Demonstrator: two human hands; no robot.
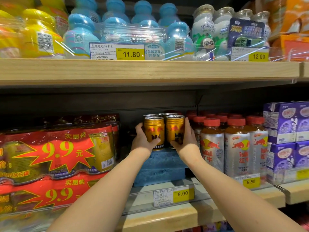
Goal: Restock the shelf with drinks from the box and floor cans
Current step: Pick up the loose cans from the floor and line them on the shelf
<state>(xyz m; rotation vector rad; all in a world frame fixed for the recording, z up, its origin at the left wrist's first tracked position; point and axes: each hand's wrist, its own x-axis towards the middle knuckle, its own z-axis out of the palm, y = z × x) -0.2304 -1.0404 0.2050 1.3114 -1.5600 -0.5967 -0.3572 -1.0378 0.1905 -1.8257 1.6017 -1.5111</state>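
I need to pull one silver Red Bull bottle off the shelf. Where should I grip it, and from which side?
Grip the front-left silver bottle at its red cap or the neck below, coming from the front and above. Neighbours crowd its sides, so the body is hard to wrap.

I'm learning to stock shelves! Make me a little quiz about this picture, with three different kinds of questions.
1. True or false: the left hand and the right hand each hold a gold can.
2. What do the gold cans stand on?
A. a blue block
B. a wire basket
C. the floor
3. Fill in: the yellow price tag below the blue block reads ____.

Key
1. True: the left hand grips the left gold can and the right hand grips the right gold can.
2. A.
3. 6.00
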